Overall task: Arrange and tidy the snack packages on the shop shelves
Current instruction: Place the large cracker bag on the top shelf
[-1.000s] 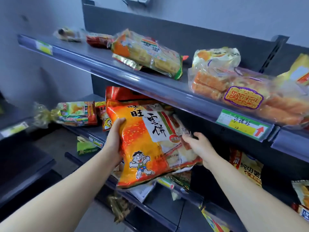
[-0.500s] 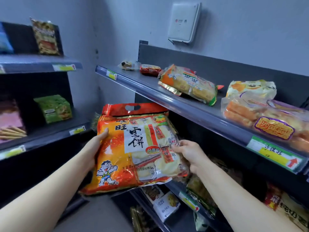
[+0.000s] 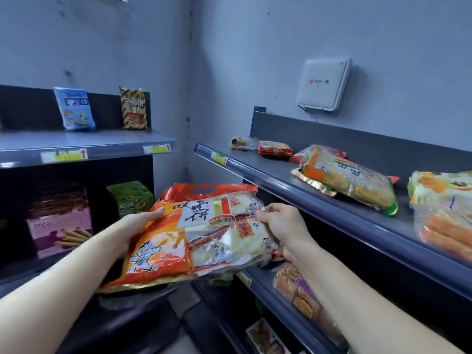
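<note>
Grips the rice-cracker bag [image 3: 194, 238], left hand [image 3: 135, 228] on its left edge, right hand [image 3: 283, 226] pinching its right, now drawn out from under the top shelf [image 3: 268, 172] into mid-air beside its rim, probably bound up there.

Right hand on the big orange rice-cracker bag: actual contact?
Touching. Head view: the right hand pinches the orange bag at its clear right side, with no gap between them.
</note>
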`<state>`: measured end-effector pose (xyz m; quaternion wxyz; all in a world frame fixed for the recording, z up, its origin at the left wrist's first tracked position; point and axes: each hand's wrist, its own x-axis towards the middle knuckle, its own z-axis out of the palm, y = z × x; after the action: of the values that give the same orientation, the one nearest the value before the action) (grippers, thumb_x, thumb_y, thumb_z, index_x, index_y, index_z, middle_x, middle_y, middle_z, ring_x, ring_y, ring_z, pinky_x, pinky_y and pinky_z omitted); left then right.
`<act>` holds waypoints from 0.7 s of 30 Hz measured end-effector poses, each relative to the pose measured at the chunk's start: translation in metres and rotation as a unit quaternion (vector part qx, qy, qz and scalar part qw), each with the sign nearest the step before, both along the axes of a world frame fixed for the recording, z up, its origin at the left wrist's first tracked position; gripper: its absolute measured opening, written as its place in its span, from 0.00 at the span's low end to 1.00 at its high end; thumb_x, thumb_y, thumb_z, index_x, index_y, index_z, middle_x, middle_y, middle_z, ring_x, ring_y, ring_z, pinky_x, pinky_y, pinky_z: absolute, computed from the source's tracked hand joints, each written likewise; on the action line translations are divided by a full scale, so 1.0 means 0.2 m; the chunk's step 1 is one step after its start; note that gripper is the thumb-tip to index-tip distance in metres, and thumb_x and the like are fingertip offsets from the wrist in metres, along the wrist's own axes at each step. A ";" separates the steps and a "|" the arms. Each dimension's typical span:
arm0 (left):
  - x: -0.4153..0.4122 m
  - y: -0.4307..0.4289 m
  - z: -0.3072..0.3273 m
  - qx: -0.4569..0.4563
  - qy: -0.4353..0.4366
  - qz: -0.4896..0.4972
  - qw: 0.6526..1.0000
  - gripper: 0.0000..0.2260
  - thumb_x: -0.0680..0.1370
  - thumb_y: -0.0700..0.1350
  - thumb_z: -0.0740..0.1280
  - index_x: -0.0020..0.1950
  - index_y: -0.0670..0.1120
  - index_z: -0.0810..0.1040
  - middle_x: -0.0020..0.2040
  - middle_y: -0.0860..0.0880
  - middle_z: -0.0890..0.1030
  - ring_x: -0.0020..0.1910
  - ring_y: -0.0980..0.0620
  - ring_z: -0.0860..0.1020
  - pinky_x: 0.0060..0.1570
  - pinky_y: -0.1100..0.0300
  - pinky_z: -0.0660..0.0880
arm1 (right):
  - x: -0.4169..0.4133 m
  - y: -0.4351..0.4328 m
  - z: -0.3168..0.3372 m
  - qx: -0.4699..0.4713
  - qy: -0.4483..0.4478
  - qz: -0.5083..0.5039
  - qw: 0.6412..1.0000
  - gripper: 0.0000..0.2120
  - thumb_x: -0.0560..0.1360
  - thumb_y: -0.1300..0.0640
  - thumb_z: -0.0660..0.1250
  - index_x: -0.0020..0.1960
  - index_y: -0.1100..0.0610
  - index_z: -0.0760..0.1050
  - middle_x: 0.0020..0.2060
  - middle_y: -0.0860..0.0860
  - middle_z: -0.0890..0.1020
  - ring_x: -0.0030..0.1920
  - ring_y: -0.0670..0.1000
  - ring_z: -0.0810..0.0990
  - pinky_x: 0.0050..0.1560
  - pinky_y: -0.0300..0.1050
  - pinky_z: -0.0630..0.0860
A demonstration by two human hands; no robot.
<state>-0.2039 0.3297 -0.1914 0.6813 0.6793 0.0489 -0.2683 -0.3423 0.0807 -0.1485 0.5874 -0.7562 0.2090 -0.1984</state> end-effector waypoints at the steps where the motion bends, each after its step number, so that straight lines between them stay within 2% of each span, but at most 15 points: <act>1: 0.04 0.02 0.01 0.015 -0.001 -0.006 1.000 0.21 0.77 0.54 0.67 0.61 0.39 0.78 0.37 0.40 0.83 0.28 0.44 0.82 0.34 0.52 0.80 | 0.04 0.02 0.04 -0.024 -0.005 0.003 1.000 0.10 0.72 0.63 0.71 0.33 0.57 0.75 0.32 0.56 0.81 0.34 0.54 0.78 0.39 0.50 0.76; 3: 0.12 0.07 0.05 0.026 -0.011 -0.010 1.000 0.19 0.77 0.52 0.67 0.60 0.38 0.78 0.39 0.40 0.84 0.29 0.44 0.82 0.33 0.53 0.81 | 0.13 0.07 0.11 -0.067 -0.015 0.009 0.998 0.12 0.71 0.62 0.71 0.31 0.56 0.74 0.24 0.50 0.77 0.28 0.50 0.73 0.35 0.45 0.70; 4: 0.17 0.09 0.06 0.028 -0.015 -0.011 0.999 0.20 0.77 0.52 0.68 0.60 0.38 0.78 0.42 0.39 0.84 0.31 0.44 0.82 0.37 0.51 0.81 | 0.16 0.11 0.14 -0.083 -0.020 0.012 0.996 0.12 0.71 0.61 0.71 0.31 0.56 0.74 0.22 0.48 0.76 0.26 0.49 0.72 0.33 0.43 0.68; 6: 0.25 0.12 0.11 0.032 -0.017 -0.010 0.999 0.20 0.76 0.53 0.68 0.59 0.39 0.78 0.44 0.39 0.84 0.33 0.43 0.83 0.43 0.49 0.79 | 0.22 0.17 0.21 -0.109 -0.042 0.017 0.993 0.09 0.72 0.60 0.70 0.33 0.57 0.76 0.25 0.50 0.77 0.27 0.50 0.74 0.33 0.44 0.70; 8: 0.32 0.15 0.16 0.004 -0.034 -0.006 0.999 0.18 0.77 0.54 0.67 0.57 0.40 0.78 0.40 0.40 0.84 0.31 0.44 0.83 0.41 0.51 0.77 | 0.28 0.23 0.26 -0.156 -0.078 0.009 0.985 0.09 0.73 0.57 0.69 0.34 0.56 0.77 0.28 0.52 0.80 0.31 0.54 0.78 0.37 0.48 0.74; 10: 0.38 0.18 0.23 -0.044 -0.046 -0.012 0.998 0.18 0.77 0.56 0.65 0.57 0.42 0.78 0.40 0.41 0.84 0.31 0.45 0.83 0.37 0.52 0.80 | 0.34 0.27 0.31 -0.194 -0.128 -0.007 0.973 0.10 0.74 0.55 0.68 0.35 0.56 0.77 0.31 0.51 0.81 0.35 0.55 0.80 0.38 0.50 0.75; 12: 0.44 0.19 0.30 -0.110 -0.056 -0.018 0.992 0.19 0.75 0.57 0.66 0.55 0.43 0.79 0.40 0.41 0.85 0.31 0.44 0.83 0.35 0.49 0.82 | 0.41 0.28 0.35 -0.207 -0.180 -0.031 0.961 0.11 0.76 0.55 0.67 0.35 0.55 0.77 0.28 0.48 0.79 0.31 0.49 0.77 0.34 0.47 0.72; 16: 0.54 0.12 0.43 -0.123 -0.104 -0.052 0.986 0.26 0.67 0.56 0.70 0.60 0.42 0.78 0.46 0.42 0.85 0.37 0.46 0.84 0.46 0.48 0.80 | 0.56 0.24 0.42 -0.214 -0.255 -0.079 0.940 0.11 0.77 0.56 0.66 0.36 0.54 0.76 0.27 0.44 0.76 0.27 0.42 0.71 0.31 0.38 0.65; 19: 0.63 0.02 0.51 -0.122 -0.161 -0.051 0.978 0.25 0.68 0.51 0.71 0.62 0.41 0.76 0.49 0.42 0.85 0.40 0.45 0.84 0.45 0.49 0.82 | 0.68 0.14 0.46 -0.209 -0.279 -0.092 0.933 0.10 0.77 0.56 0.66 0.37 0.53 0.76 0.27 0.44 0.77 0.27 0.42 0.71 0.30 0.39 0.66; 21: 0.70 -0.06 0.55 -0.118 -0.197 -0.018 0.973 0.21 0.71 0.49 0.72 0.61 0.42 0.76 0.46 0.42 0.85 0.38 0.45 0.84 0.41 0.50 0.82 | 0.76 0.05 0.47 -0.199 -0.284 -0.107 0.932 0.10 0.77 0.56 0.66 0.37 0.52 0.77 0.28 0.44 0.78 0.28 0.42 0.73 0.32 0.39 0.67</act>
<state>-0.0641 0.3169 -0.0813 0.7478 0.6346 -0.1304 -0.1452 -0.1900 0.0913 -0.0537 0.4350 -0.7430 0.0693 -0.5040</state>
